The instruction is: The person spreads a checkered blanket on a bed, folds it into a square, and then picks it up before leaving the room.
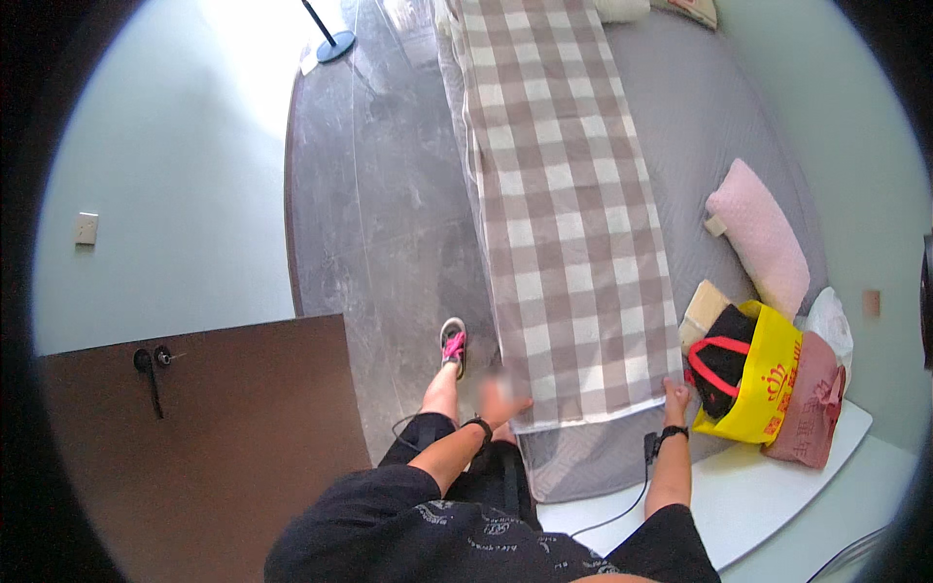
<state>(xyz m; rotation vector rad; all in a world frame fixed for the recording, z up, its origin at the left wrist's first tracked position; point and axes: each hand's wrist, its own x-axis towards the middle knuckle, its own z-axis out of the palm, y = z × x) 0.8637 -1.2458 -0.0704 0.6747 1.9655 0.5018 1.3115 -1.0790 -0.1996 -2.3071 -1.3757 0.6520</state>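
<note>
A grey-and-white checked blanket (573, 223), folded into a long strip, lies along the near side of a bed (680, 126) with a grey quilted cover. My left hand (501, 403) is at the blanket's near left corner, its fingertips closed on the edge; part of that hand is blurred. At the near right corner, my right hand (677, 393) pinches the blanket's edge. Between the two hands the near hem runs fairly straight, with some of the grey cover showing below it.
Right of the blanket sit a yellow bag (773, 374) with red handles, a dusty-pink bag (812, 403), a white plastic bag (832, 321) and a pink pillow (763, 233). A white board (777, 486) borders the bed's end. A brown door (204, 447) stands at my left; a black stand base (335, 47) is farther off.
</note>
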